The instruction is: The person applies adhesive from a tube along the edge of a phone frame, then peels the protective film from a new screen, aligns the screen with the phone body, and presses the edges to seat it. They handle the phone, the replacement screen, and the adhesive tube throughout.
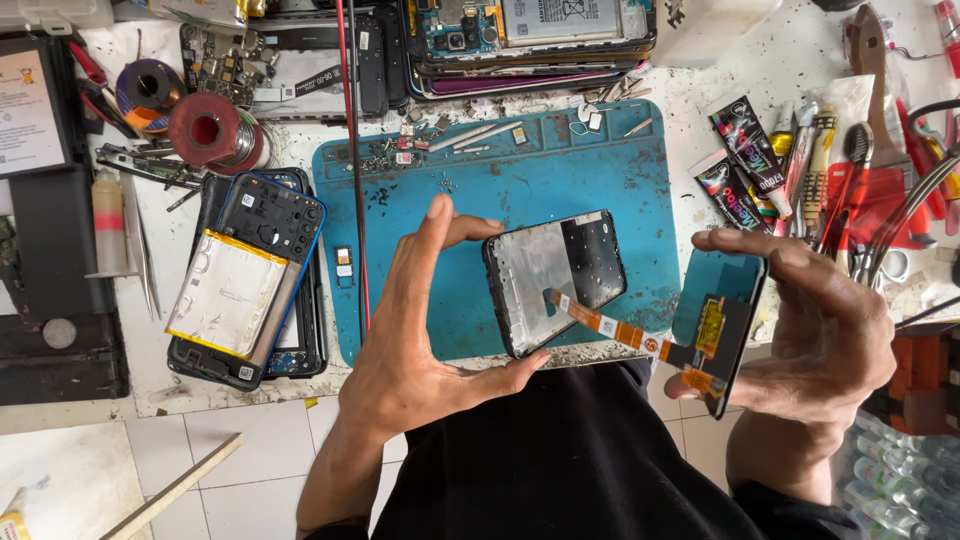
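- Left hand (pixel 425 345) is held over the near edge of the blue work mat (pixel 600 180); a phone frame (pixel 555 280) is pinched between fingertip at its top corner and thumb at its bottom corner, the rest of the hand spread wide.
- Right hand (pixel 820 330) is curled around a display panel (pixel 715 325), gripped at top edge and underside, the panel tilted off the right side of the mat, above the lap.
- Frame and panel are joined by one orange flex ribbon (pixel 610 328), stretched across the gap between them; the two parts are held near each other but apart.
- Frame is raised over the mat's front right quarter; open mat is seen behind and left of it.
- One opened phone (pixel 245 280) with a silver battery exposed lies left of the mat, stacked on a darker phone body.
- One red wire (pixel 352 150) runs down along the mat's left edge.
- Small screws and strips (pixel 450 140) are scattered along the mat's far edge.
- One stack of phones (pixel 530 40) is set beyond the mat.
- Two spools (pixel 180 110) of wire sit at far left, touching.
- Two glue tubes (pixel 740 160) lie right of the mat, beside crowded hand tools (pixel 860 170); little free room is left on that side.
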### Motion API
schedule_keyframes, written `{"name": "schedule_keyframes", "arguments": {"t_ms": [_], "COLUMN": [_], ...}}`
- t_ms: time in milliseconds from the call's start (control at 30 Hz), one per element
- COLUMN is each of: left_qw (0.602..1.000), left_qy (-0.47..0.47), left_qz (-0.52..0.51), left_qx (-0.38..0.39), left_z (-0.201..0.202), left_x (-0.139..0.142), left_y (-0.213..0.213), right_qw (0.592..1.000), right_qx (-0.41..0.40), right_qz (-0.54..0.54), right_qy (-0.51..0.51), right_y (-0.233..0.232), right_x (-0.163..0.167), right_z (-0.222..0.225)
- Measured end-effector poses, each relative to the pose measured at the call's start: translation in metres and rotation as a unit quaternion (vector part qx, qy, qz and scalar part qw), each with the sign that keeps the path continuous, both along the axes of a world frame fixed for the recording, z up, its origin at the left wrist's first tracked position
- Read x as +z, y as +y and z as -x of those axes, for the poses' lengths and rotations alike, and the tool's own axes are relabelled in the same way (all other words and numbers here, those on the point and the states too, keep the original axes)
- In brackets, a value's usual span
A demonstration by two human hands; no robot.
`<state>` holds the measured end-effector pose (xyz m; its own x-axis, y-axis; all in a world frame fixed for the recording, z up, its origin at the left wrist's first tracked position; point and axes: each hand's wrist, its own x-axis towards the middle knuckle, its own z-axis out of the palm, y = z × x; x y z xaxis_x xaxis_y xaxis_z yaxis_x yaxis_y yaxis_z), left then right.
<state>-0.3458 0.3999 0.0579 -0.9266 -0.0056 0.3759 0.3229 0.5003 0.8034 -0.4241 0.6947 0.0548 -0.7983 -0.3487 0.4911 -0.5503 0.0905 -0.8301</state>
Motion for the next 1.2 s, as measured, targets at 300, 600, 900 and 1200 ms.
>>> {"name": "schedule_keyframes", "arguments": {"t_ms": [300, 600, 900, 1200], "left_qw": [0.998, 0.968, 0.936, 0.942], "left_qy": [-0.003, -0.008, -0.056, -0.043], "left_qz": [-0.062, -0.244, -0.341, -0.323], "left_qx": [0.001, -0.054, -0.072, -0.081], "left_z": [0.002, -0.009, -0.014, -0.012], "left_x": [-0.004, -0.013, -0.021, -0.043], "left_y": [-0.005, -0.018, -0.055, -0.091], "right_qw": [1.000, 0.989, 0.963, 0.956], "right_qx": [0.023, 0.035, 0.142, 0.202], "right_qz": [-0.007, -0.133, -0.198, -0.188], "right_qy": [-0.014, 0.055, 0.111, 0.095], "right_y": [-0.011, -0.048, -0.108, -0.158], "right_x": [0.015, 0.028, 0.011, -0.011], "right_z": [0.003, 0.013, 0.032, 0.040]}}
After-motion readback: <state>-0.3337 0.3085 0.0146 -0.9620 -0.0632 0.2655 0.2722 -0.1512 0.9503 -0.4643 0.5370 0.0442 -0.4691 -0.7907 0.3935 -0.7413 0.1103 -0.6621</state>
